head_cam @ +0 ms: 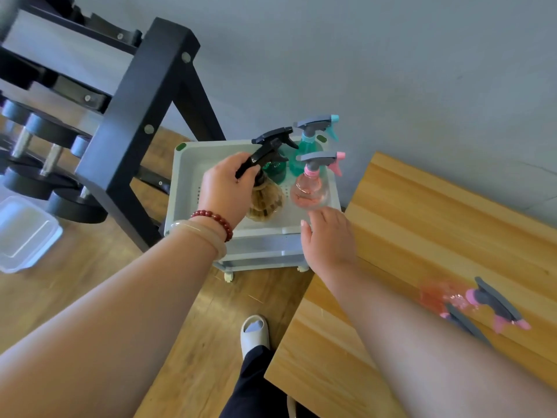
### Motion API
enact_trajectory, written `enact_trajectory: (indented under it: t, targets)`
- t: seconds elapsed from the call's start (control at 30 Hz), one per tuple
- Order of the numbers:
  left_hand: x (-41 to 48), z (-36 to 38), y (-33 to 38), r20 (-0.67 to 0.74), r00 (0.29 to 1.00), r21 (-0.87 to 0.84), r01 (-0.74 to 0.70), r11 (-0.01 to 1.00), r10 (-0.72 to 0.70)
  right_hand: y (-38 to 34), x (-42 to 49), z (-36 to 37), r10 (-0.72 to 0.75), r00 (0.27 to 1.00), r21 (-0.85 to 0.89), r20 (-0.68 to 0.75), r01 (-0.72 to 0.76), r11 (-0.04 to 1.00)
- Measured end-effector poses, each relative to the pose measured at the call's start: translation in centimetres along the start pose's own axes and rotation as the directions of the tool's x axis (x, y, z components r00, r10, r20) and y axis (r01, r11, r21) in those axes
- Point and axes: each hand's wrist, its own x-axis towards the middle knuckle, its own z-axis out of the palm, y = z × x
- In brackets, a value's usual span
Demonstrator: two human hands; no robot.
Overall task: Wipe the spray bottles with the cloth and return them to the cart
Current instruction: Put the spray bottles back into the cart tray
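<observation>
View from above of a person's two bare arms reaching to a small pale cart [184, 188] that stands between a black dumbbell rack [141, 116] and a wooden counter [437, 212].

The left hand [226, 191] is over the cart's top tray, its fingers curled round the neck of an amber spray bottle [266, 205] just under its black trigger head. The bottle's round body sits low in the front of the tray. Its long axis leans up and away from the person.

The right hand [328, 239] is at the tray's front right corner. Its fingers are straight and loosely spread, holding nothing. They point at the base of a pink spray bottle [310, 191] that stands upright just beyond them; contact cannot be told.

A teal bottle [310, 144] and a dark green bottle [275, 168] stand behind, close together, crowding the tray's back right.

A second pink bottle [449, 297], blurred, lies on its side on the counter, right of the right forearm, with its sprayer end to the right. The right hand is the nearer one to it.

No cloth is in view.
</observation>
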Motion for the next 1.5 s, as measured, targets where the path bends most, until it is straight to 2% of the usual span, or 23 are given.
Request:
enact_trajectory:
  t: [0.17,0.33,0.47,0.6,0.83,1.17,1.5]
  targets:
    - [2.7,1.4,-2.2,0.082,0.997,-0.003,0.014,1.000,-0.013,-0.4,1.7,2.6,0.040,0.995,-0.024,0.089,-0.038,0.999]
    - [4.9,3.0,-3.3,0.220,0.975,0.072,-0.031,0.997,0.015,0.2,3.1,4.1,0.070,0.986,-0.112,0.151,-0.053,0.992]
    - [5.7,3.8,-3.8,0.275,0.960,0.106,-0.091,0.990,0.059,0.9,3.5,5.3,0.060,0.993,-0.200,0.105,-0.038,0.979]
    - [6.0,3.9,-4.3,0.310,0.946,0.119,-0.138,0.983,0.095,1.1,3.8,5.7,0.048,0.994,-0.215,0.095,-0.027,0.976]
    - [6.1,4.2,-4.1,0.305,0.945,0.117,-0.163,0.980,0.121,1.5,4.1,6.0,0.037,0.993,-0.205,0.114,-0.013,0.979]
    - [6.1,4.2,-3.7,0.294,0.943,0.145,-0.202,0.969,0.153,1.9,3.6,5.8,-0.009,0.998,-0.192,0.057,0.020,0.981]
    - [5.6,4.0,-3.8,0.290,0.943,0.187,-0.222,0.957,0.162,2.0,3.7,5.4,-0.022,0.981,-0.195,0.195,0.061,0.979]
